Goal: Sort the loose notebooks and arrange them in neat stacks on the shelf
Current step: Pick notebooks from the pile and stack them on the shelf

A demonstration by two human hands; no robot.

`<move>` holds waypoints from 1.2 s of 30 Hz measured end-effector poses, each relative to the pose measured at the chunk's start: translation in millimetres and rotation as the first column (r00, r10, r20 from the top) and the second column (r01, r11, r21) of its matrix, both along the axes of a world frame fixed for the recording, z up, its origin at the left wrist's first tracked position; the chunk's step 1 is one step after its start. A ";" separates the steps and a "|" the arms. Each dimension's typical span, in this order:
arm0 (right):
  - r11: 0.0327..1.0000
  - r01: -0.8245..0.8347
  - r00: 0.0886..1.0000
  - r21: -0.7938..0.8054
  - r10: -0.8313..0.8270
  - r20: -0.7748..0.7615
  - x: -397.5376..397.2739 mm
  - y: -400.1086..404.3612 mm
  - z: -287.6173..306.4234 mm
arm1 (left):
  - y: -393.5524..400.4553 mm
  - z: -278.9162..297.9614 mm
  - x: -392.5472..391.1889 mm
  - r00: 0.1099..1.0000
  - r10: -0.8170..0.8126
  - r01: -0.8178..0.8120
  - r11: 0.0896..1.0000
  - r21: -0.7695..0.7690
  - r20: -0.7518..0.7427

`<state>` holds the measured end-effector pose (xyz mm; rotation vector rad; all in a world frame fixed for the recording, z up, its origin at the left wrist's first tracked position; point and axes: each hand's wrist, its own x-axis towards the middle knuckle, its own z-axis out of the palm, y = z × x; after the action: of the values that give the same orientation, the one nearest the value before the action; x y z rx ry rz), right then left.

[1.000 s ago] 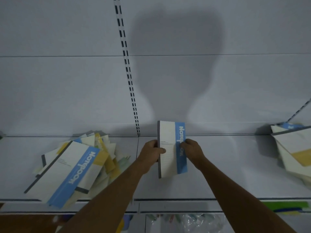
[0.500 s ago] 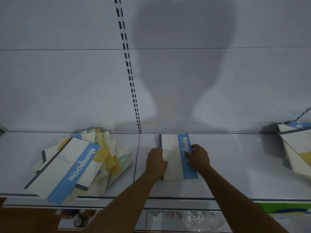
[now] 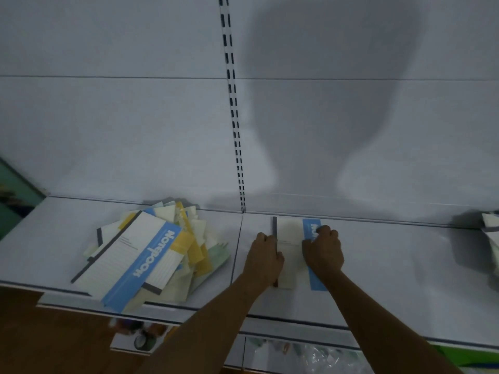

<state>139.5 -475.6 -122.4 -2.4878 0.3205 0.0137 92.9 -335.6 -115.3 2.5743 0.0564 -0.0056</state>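
The white metal shelf (image 3: 405,265) carries 3 groups. A flat white notebook with a blue stripe and grey spine (image 3: 290,233) lies at its centre, just right of the slotted upright rail (image 3: 235,117) on the back panel. The left hand (image 3: 263,259) rests on its 9 o'clock edge, the right hand (image 3: 324,251) on its 3 o'clock side. At 9 o'clock, well apart, sits a loose heap of white, blue, yellow and green notebooks (image 3: 151,255), its front overhanging the shelf edge. At 3 o'clock, by the frame edge, lies another pile of pale notebooks (image 3: 490,233).
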 end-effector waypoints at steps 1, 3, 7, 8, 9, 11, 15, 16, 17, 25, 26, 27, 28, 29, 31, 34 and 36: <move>0.998 -0.037 0.999 0.050 0.036 0.014 2.1 11.0 4.3 | 8.6 8.3 -0.7 0.999 0.021 -0.022 1.000 0.000 0.037; 0.988 -0.108 0.994 0.113 0.107 0.012 5.7 39.5 13.3 | 34.2 26.0 -1.6 0.991 0.100 -0.100 0.995 -0.005 0.089; 0.948 -0.276 0.960 0.157 0.279 0.001 1.1 113.1 30.1 | 108.2 55.2 -11.1 0.951 0.264 -0.271 0.962 0.021 0.160; 0.930 -0.330 0.943 0.162 0.334 0.004 -2.6 132.0 33.2 | 128.8 59.7 -15.4 0.937 0.305 -0.317 0.947 0.047 0.173; 0.912 -0.374 0.925 0.170 0.379 0.002 -6.6 150.2 35.7 | 149.7 63.2 -20.7 0.920 0.347 -0.364 0.929 0.070 0.182; 0.885 -0.426 0.900 0.189 0.436 -0.009 -15.2 182.6 40.4 | 189.1 68.9 -32.6 0.889 0.420 -0.443 0.890 0.108 0.183; 0.851 -0.501 0.860 0.157 0.510 -0.026 -29.5 233.0 45.6 | 256.4 72.4 -60.4 0.841 0.527 -0.539 0.792 0.286 0.125; 0.846 -0.516 0.851 0.135 0.524 -0.029 -32.2 242.2 46.7 | 269.4 72.8 -67.9 0.826 0.558 -0.550 0.764 0.339 0.081; 0.844 -0.525 0.847 0.113 0.531 -0.029 -34.0 250.4 47.6 | 280.6 73.4 -75.1 0.805 0.592 -0.560 0.738 0.375 0.039; 0.841 -0.520 0.852 -0.149 0.523 -0.021 -42.8 288.7 49.9 | 320.5 67.4 -105.2 0.741 0.635 -0.572 0.768 0.287 -0.219; 0.848 -0.502 0.860 -0.172 0.509 0.001 -43.0 291.4 50.7 | 320.9 67.1 -106.5 0.745 0.633 -0.577 0.769 0.275 -0.209; 0.848 -0.488 0.863 -0.204 0.504 0.029 -43.2 294.1 51.5 | 320.8 67.0 -107.2 0.746 0.636 -0.583 0.767 0.267 -0.197; 0.846 -0.478 0.862 -0.235 0.504 0.059 -43.6 296.5 52.2 | 320.2 67.0 -107.5 0.745 0.640 -0.591 0.764 0.261 -0.188; 0.846 -0.469 0.859 -0.255 0.503 0.091 -44.1 298.5 52.5 | 319.4 67.5 -107.5 0.742 0.647 -0.600 0.758 0.254 -0.178; 0.851 -0.456 0.854 -0.261 0.501 0.139 -45.4 300.7 54.3 | 318.6 68.8 -106.8 0.738 0.657 -0.622 0.751 0.222 -0.155; 0.865 -0.476 0.847 -0.156 0.499 0.184 -43.3 298.7 57.8 | 318.9 72.5 -104.2 0.761 0.632 -0.632 0.773 0.052 -0.145; 0.850 -0.505 0.859 0.148 0.479 0.181 -39.6 293.8 63.1 | 318.1 77.2 -101.3 0.802 0.579 -0.593 0.800 -0.086 -0.147</move>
<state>99.9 -181.8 -59.2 -2.2959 -0.3733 0.0801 -8.4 -17.5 -38.1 2.3183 0.8720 0.0749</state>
